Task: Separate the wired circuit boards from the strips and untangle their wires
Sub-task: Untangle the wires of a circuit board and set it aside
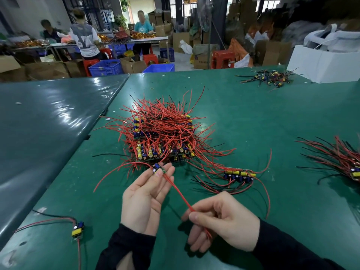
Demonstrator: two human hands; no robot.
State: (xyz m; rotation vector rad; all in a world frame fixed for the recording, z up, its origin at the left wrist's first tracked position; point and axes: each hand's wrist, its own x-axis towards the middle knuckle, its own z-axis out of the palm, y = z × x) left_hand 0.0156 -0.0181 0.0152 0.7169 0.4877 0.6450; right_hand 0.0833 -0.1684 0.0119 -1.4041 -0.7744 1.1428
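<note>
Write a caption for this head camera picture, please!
Left hand holds a small circuit board while right hand pulls its red wires straight, beside a tangled pile.

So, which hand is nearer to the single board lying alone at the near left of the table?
Left. The left hand is just right of the single board, apart from it. The right hand is farther right, pinching red wires.

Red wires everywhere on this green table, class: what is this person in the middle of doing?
The left hand pinches one small circuit board at its fingertips, while the right hand draws that board's red wires taut. The big tangled pile of boards lies just beyond. One separated board lies at the left, and a short strip of boards at the right.
</note>
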